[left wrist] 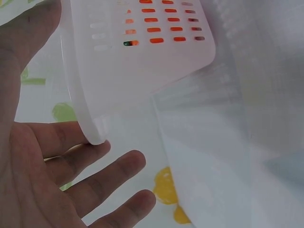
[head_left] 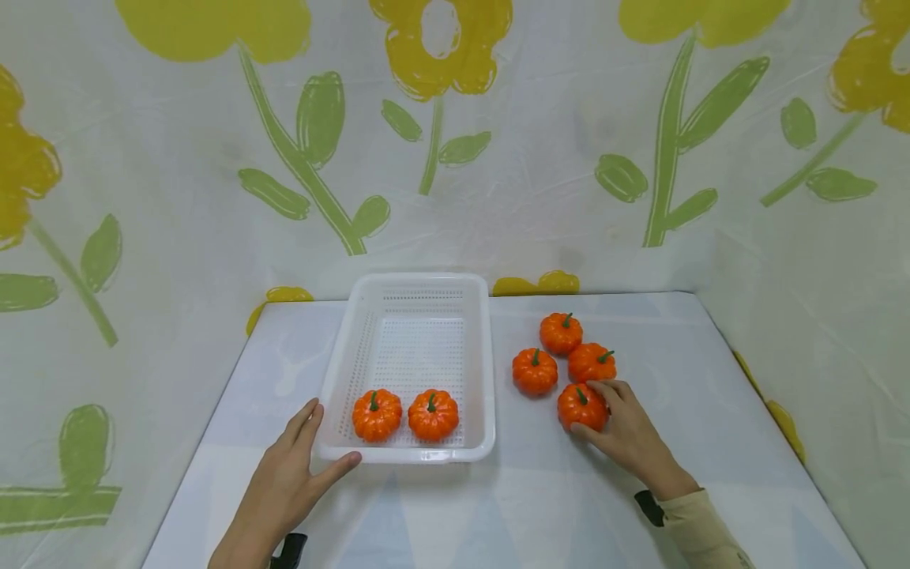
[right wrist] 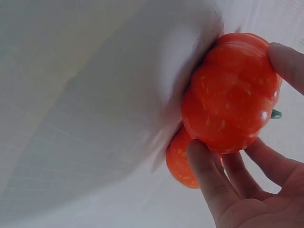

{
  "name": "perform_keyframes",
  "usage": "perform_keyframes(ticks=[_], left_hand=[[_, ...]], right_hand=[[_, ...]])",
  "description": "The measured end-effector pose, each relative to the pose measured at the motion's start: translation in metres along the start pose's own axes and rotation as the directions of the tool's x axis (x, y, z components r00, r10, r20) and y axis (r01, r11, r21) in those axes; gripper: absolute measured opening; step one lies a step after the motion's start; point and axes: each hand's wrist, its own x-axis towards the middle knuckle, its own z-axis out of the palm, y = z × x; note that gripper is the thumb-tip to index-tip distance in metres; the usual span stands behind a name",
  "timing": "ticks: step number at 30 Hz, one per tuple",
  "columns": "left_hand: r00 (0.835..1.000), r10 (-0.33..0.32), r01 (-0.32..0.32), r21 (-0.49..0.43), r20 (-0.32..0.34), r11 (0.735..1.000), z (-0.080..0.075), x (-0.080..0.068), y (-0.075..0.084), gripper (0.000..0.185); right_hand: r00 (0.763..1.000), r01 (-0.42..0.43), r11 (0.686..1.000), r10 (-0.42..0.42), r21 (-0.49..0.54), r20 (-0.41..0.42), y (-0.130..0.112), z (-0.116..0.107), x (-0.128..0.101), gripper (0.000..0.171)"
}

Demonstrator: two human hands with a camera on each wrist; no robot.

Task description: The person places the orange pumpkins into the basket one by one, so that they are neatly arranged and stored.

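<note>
My right hand [head_left: 629,435] grips a small orange pumpkin [head_left: 582,408] with a green stem, thumb on one side and fingers on the other. In the right wrist view the held pumpkin [right wrist: 230,95] fills the space between thumb and fingertips, and another pumpkin [right wrist: 181,161] shows behind it. My left hand [head_left: 280,474] spreads around the near left corner of a white plastic basket [head_left: 486,371], thumb by the front rim. In the left wrist view its fingers [left wrist: 126,164] are extended, with fingertips right at the rim. Two pumpkins, one left [head_left: 377,416] and one right [head_left: 433,416], sit inside the basket's near end.
Three more pumpkins, one at the back [head_left: 561,333], one at the left [head_left: 535,371] and one at the right [head_left: 590,363], stand on the table [head_left: 668,348] just beyond the held one. A flower-printed cloth wall [head_left: 540,197] encloses the table's back and sides.
</note>
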Motion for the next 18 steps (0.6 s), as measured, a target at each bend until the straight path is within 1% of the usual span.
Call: perform_keyframes(ticks=[18], left_hand=[[1.000, -0.006, 0.006, -0.006, 0.004, 1.000, -0.0002, 0.0002, 0.0001, 0.110]], right_hand=[[1.000, -0.013, 1.000, 0.013, 0.000, 0.007, -0.0016, -0.0003, 0.0001, 0.077]])
